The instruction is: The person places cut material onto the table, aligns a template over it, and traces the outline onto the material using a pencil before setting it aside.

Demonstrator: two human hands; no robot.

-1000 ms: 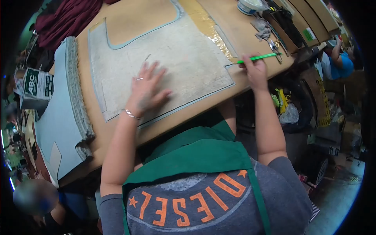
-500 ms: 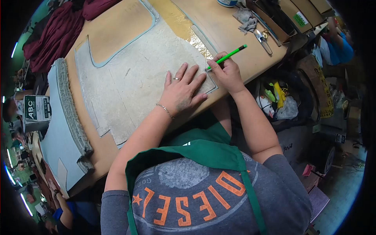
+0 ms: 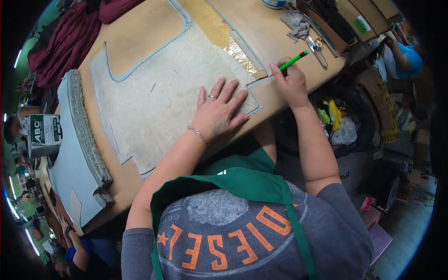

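Note:
My left hand (image 3: 220, 109) lies flat with its fingers spread on a worn grey-beige pattern piece (image 3: 158, 112), near its right end. A strip of shiny brown tape (image 3: 219, 35) runs along the pattern's far right side. Light blue material shows as a thin border (image 3: 122, 77) around the pattern's cutout. My right hand (image 3: 291, 86) is closed around a bright green pencil (image 3: 295, 60), just off the pattern's right edge near the taped corner. The pencil's upper end points up and right; its tip is hidden by my fingers.
Scissors (image 3: 318, 55) and a grey rag (image 3: 297, 24) lie at the table's right, beside cardboard boxes (image 3: 357, 18). A stack of light blue pieces (image 3: 70, 154) and an ABC-labelled box (image 3: 44, 130) stand left. Maroon cloth (image 3: 63, 42) is at far left. Other people work at both sides.
My right hand with the pencil has moved right and slightly up, away from the pattern's edge by my left fingers. The left hand stays almost in place.

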